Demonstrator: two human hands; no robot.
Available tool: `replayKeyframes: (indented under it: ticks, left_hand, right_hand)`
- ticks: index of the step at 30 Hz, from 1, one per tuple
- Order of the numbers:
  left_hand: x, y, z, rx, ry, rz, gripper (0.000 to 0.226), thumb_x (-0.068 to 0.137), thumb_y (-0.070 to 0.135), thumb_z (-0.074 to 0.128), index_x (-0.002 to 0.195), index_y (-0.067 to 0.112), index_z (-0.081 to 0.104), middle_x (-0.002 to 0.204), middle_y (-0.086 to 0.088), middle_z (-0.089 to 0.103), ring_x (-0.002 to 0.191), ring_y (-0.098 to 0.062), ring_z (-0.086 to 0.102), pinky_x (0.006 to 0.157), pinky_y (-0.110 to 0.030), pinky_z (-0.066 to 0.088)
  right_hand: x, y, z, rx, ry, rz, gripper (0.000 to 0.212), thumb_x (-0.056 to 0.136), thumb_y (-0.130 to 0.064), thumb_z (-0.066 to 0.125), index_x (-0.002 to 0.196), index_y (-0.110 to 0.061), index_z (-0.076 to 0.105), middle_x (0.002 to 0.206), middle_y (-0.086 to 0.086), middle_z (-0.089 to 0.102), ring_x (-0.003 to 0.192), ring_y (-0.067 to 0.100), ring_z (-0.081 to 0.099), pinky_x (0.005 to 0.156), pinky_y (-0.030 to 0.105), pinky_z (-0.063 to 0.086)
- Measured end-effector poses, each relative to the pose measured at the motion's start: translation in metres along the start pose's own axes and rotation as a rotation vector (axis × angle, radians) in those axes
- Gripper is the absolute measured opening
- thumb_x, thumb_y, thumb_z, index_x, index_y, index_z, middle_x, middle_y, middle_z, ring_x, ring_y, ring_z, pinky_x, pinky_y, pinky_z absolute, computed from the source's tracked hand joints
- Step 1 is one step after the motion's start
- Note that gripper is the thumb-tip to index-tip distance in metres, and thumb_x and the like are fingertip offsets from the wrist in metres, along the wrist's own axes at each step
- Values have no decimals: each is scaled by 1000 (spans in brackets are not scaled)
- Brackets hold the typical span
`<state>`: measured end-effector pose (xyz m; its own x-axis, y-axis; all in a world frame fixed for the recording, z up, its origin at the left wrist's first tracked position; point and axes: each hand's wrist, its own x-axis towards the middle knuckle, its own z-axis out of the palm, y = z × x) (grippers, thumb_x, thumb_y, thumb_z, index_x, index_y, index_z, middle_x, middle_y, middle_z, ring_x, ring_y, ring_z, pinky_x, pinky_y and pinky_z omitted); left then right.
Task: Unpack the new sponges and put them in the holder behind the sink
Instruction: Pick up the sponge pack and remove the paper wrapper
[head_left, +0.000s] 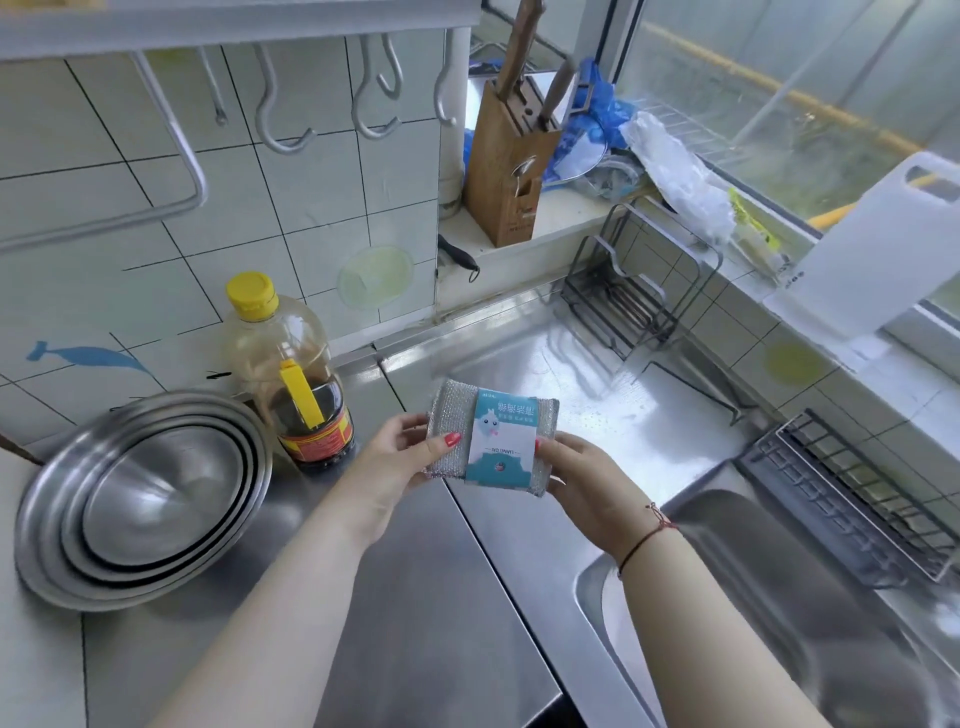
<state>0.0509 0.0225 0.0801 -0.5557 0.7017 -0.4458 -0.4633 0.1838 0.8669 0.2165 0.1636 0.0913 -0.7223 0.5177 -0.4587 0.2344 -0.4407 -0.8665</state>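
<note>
A pack of silver mesh sponges (454, 415) with a teal and white paper band around its middle is held above the steel counter. My left hand (397, 460) grips its left edge, thumb on top. My right hand (576, 475) grips its right edge, thumb on the band. The dark wire holder (852, 499) sits behind the sink (753, 597) at the right and looks empty.
A stack of steel bowls (140, 499) and a soy sauce bottle (296, 374) stand at the left. A dark wire rack (634, 291), a wooden knife block (511, 156) and a white cutting board (878, 249) line the back and the window ledge.
</note>
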Motion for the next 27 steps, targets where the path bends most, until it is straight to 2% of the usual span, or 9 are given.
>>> replayKeyframes:
  ticks: [3, 6, 10, 14, 17, 19, 23, 25, 27]
  left_hand:
    - [-7, 10, 18, 65, -44, 50, 31, 83, 8, 67, 108, 21, 55, 109, -6, 64, 101, -24, 62, 95, -44, 49]
    - [-17, 16, 34, 95, -95, 75, 33, 83, 9, 66, 111, 21, 53, 109, -5, 63, 102, -22, 61, 91, -40, 51]
    - [-28, 18, 47, 139, -176, 49, 46, 77, 17, 74, 118, 20, 53, 115, -3, 60, 100, -19, 63, 78, -31, 55]
    - [-35, 18, 59, 160, -218, 34, 49, 72, 18, 77, 115, 21, 55, 117, -7, 59, 104, -25, 62, 94, -45, 52]
    - [-41, 19, 65, 197, -241, 59, 56, 60, 29, 79, 110, 25, 56, 115, -6, 61, 103, -24, 62, 93, -45, 51]
    - [-43, 18, 69, 214, -251, 80, 53, 63, 26, 79, 111, 25, 57, 116, -7, 61, 104, -23, 62, 93, -44, 52]
    - [-46, 14, 75, 258, -289, 117, 45, 72, 20, 79, 112, 27, 58, 117, -9, 62, 98, -16, 65, 85, -34, 55]
    - [-50, 15, 79, 287, -299, 113, 55, 65, 30, 79, 115, 26, 57, 122, -6, 61, 101, -13, 64, 85, -31, 54]
    - [-54, 19, 85, 362, -205, 173, 62, 65, 37, 80, 120, 27, 53, 125, 2, 55, 108, -9, 58, 85, -23, 48]
  right_hand:
    - [-16, -12, -5, -39, 6, -70, 15, 91, -9, 59, 101, -12, 69, 92, 1, 77, 84, 13, 70, 81, 28, 50]
    - [-32, -19, -12, -62, 40, -124, 17, 78, -16, 65, 94, -15, 71, 88, 0, 77, 81, 12, 72, 76, 27, 51]
    - [-48, -15, -21, -30, 192, -167, 34, 74, -22, 68, 101, -1, 68, 99, 20, 73, 91, 26, 68, 78, 39, 46]
    - [-62, -9, -31, -48, 254, -151, 45, 71, -22, 70, 107, 3, 62, 97, 16, 74, 91, 25, 70, 76, 33, 52]
    - [-75, -7, -37, -76, 186, -139, 42, 74, -19, 68, 113, -3, 65, 100, 11, 75, 87, 17, 73, 67, 23, 55]
    - [-81, -4, -39, -76, 179, -142, 42, 75, -19, 67, 115, -5, 66, 105, 12, 75, 92, 18, 73, 72, 26, 57]
    - [-91, 5, -43, -27, 256, -180, 43, 75, -19, 69, 115, -5, 66, 108, 16, 74, 105, 32, 69, 92, 44, 53]
    - [-95, 7, -46, -2, 280, -189, 45, 75, -19, 68, 117, -3, 65, 109, 16, 74, 104, 32, 70, 90, 41, 55]
    - [-101, 8, -51, 3, 291, -199, 44, 75, -18, 68, 117, -3, 65, 108, 16, 74, 98, 27, 72, 83, 36, 56]
